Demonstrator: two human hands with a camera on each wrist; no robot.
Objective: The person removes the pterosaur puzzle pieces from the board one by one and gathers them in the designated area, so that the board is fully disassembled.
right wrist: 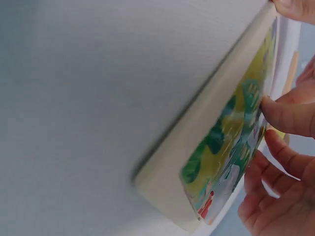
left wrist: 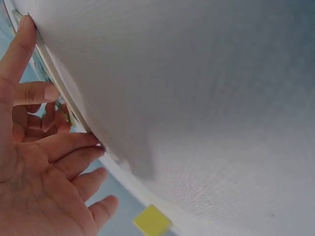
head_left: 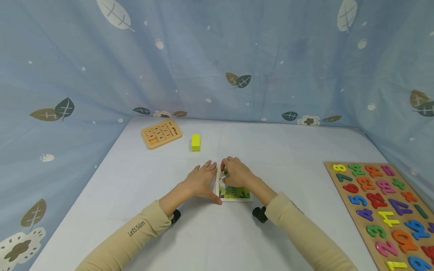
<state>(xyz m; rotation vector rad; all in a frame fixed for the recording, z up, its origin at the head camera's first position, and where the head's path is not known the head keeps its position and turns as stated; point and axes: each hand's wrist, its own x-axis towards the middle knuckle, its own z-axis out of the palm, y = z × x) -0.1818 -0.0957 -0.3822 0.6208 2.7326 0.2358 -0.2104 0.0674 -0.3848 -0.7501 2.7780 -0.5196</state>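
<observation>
A picture puzzle in a pale frame (head_left: 236, 200) lies on the table, printed in green and yellow. My left hand (head_left: 200, 182) lies along its left side, fingers stretched out. The thumb touches the near left corner and the fingertips are at the far left corner, as the left wrist view also shows. Over the puzzle, my right hand (head_left: 239, 173) pinches a small puzzle piece (head_left: 223, 175) between thumb and forefinger, close to the far left part of the picture (right wrist: 216, 142). The piece is mostly hidden by the fingers.
Beyond the hands stands a yellow block (head_left: 196, 142). Left of it lies a wooden number sliding puzzle (head_left: 162, 133). A large board (head_left: 362, 227) of coloured numbers occupies the right side of the white table. Blue leaf-patterned cloth (head_left: 203, 56) hangs behind.
</observation>
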